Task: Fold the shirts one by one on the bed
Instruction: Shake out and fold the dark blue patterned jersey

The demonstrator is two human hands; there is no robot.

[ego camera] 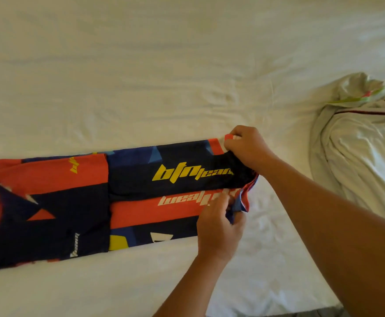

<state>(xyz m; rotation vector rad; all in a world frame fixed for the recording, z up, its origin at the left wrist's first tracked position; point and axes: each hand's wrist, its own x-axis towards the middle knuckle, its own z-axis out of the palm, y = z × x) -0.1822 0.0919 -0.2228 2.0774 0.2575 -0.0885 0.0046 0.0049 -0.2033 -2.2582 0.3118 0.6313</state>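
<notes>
A navy, red and blue sports shirt [127,186] with yellow lettering lies flat on the white bed [141,76], folded into a long strip running left to right, collar end at the left. My right hand [247,146] pinches the far corner of its right end. My left hand [220,225] pinches the near corner of that same end, where the hem is lifted and bunched.
A heap of crumpled white shirts [358,143] with dark and green trim lies at the right side of the bed. The bed's near edge shows at the bottom right [324,310]. Bare sheet spreads behind the shirt and in front of it.
</notes>
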